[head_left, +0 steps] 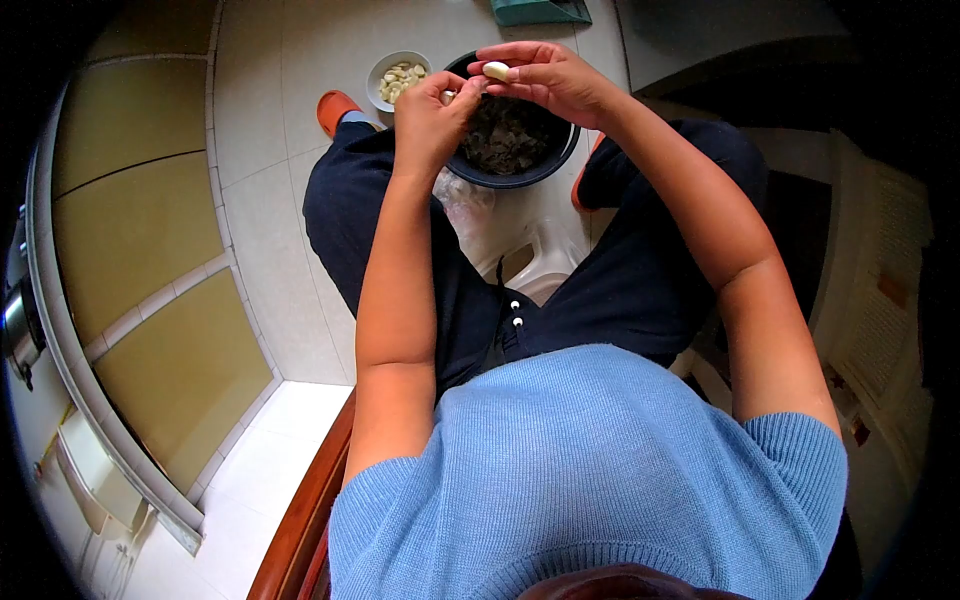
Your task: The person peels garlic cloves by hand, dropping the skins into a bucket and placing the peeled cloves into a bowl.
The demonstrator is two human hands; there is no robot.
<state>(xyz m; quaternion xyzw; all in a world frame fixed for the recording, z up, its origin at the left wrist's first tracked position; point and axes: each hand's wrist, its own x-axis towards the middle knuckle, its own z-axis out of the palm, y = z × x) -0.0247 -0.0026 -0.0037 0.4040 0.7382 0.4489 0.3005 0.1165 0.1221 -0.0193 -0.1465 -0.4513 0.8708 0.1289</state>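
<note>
A peeled, cream-white garlic clove (496, 71) is pinched between the thumb and fingers of my right hand (550, 78). My left hand (436, 115) is closed close beside it, its fingertips pressed together around a small pale bit that I cannot make out. Both hands hover over the rim of a dark bucket (545, 168), which contains dark, flaky scraps (503, 138). Just left of my left hand, a white bowl (374, 88) on the floor holds many pale peeled cloves (402, 78).
The bucket stands between my feet, which wear orange shoes (335, 110). A clear plastic bag (466, 205) and part of a white plastic stool (550, 250) are below it. A teal object (540, 12) lies at the top edge. Yellowish cabinet doors (135, 220) line the left.
</note>
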